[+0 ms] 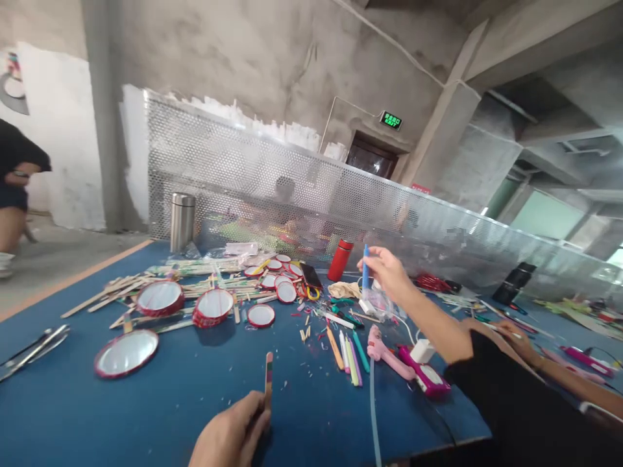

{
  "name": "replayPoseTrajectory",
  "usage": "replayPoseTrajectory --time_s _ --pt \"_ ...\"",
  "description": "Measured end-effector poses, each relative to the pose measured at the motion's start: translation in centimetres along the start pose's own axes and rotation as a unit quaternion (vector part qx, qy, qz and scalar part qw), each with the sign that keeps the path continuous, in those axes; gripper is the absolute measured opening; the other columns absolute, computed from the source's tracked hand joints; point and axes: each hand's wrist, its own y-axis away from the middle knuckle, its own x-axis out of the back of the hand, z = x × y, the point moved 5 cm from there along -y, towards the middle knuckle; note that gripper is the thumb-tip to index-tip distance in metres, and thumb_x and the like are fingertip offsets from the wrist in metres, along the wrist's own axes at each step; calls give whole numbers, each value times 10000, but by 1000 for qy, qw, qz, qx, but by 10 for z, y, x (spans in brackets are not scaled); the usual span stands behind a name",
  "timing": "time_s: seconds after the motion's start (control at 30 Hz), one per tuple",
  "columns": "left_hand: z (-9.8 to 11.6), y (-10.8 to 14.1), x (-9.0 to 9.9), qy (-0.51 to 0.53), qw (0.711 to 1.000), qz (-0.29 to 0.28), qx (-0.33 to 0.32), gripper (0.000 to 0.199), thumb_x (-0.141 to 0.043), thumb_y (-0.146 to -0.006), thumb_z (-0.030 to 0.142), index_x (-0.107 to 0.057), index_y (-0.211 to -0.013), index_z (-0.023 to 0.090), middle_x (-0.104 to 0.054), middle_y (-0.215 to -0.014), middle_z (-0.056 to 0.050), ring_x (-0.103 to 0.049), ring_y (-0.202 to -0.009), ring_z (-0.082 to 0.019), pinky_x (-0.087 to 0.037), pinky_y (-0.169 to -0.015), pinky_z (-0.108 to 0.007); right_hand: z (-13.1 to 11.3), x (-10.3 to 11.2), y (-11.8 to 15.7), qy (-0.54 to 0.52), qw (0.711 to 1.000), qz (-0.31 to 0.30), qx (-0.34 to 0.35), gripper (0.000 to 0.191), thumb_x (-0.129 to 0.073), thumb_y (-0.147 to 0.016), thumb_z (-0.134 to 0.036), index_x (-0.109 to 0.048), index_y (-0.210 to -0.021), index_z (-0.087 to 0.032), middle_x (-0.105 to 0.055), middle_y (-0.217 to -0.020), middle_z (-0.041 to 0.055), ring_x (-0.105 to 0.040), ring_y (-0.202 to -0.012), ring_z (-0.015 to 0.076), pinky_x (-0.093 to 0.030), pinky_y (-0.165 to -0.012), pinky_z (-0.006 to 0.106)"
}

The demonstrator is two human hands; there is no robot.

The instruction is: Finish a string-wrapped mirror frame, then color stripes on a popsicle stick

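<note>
The person's left hand sits at the bottom edge of the view, curled closed around the lower end of a striped wooden craft stick, which stands almost upright and slightly tilted above the fingers. The right hand is raised over the middle of the blue work table, its fingers narrowed in a pinch on a slim blue stick held upright, well apart from the left hand. A crumpled clear plastic bag lies just below the right hand. Near the right forearm lie a pink hot glue gun and a magenta glue gun, beside a white plug adapter and a fan of coloured glue sticks. Left of the hands, red-rimmed round mirrors and loose craft sticks are spread across the table, among scattered scraps. Farther back stand a red flask and a steel flask, in front of a perforated metal screen. To the right, another person's hand reaches across the table from the edge of the view, separate from the person's own two hands. A standing person in dark clothes shows at the far left.
</note>
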Motion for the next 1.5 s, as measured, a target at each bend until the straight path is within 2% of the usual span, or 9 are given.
replayPoseTrajectory --time_s 0.2,0.37,0.6,0.87,1.0,1.1,1.23,1.37,1.5 --pt "8 2 6 -30 999 -4 42 213 -410 -897 198 -549 -740 236 -707 -732 32 -649 -668 -109 -392 -610 -168 12 -66 112 -135 984 -119 3 302 -694 -760 -340 -452 -916 -250 -636 -695 -44 -583 -612 123 -438 -600 254" --pt "15 3 11 -33 998 1 62 190 -457 -887 185 -569 -738 225 -703 -720 29 -634 -637 -112 -374 -610 -179 40 -98 161 -217 966 -136 -33 255 -693 -792 -326 -467 -879 -247 -617 -701 -54 -552 -589 108 -416 -623 254" --pt "21 6 15 -20 996 1 89 184 -474 -868 200 -592 -730 226 -694 -699 49 -607 -563 -95 -377 -586 -175 54 -116 181 -263 955 -127 -50 262 -714 -777 -343 -478 -826 -241 -618 -698 -46 -548 -570 115 -413 -599 256" --pt "24 8 17 3 996 -3 90 195 -450 -862 237 -592 -730 222 -644 -591 61 -571 -469 -89 -383 -576 -183 52 -108 182 -288 948 -114 -66 187 -740 -745 -298 -578 -805 -227 -665 -722 -23 -592 -563 113 -440 -573 249" --pt "24 8 16 -1 997 -4 76 192 -460 -864 266 -584 -724 223 -607 -548 69 -560 -455 -93 -382 -580 -188 39 -100 191 -325 936 -100 -94 160 -703 -743 -285 -667 -889 -229 -729 -824 41 -666 -686 175 -477 -602 288" --pt "28 8 18 -23 998 8 65 184 -486 -850 242 -583 -695 220 -583 -547 70 -546 -472 -88 -379 -597 -182 27 -97 205 -345 933 -76 -71 201 -674 -738 -227 -690 -938 -246 -738 -968 73 -681 -805 212 -481 -599 298" --pt "30 8 19 -45 996 4 77 194 -487 -849 214 -592 -686 218 -545 -508 72 -534 -482 -91 -371 -595 -179 25 -109 232 -372 923 -73 -71 274 -683 -754 -236 -672 -1024 -278 -721 -1047 79 -672 -892 239 -483 -586 307" --pt "30 7 18 -60 996 13 64 198 -482 -859 230 -609 -708 214 -605 -602 47 -569 -573 -104 -350 -583 -187 37 -129 252 -355 930 -62 -68 270 -731 -760 -279 -623 -1007 -280 -721 -887 50 -654 -767 200 -460 -536 277" --pt "24 6 14 -79 995 27 55 182 -500 -849 217 -603 -699 207 -633 -669 30 -575 -638 -116 -341 -587 -199 47 -140 261 -271 962 -36 8 216 -610 -862 -409 -601 -984 -231 -643 -724 2 -542 -560 118 -414 -480 239"
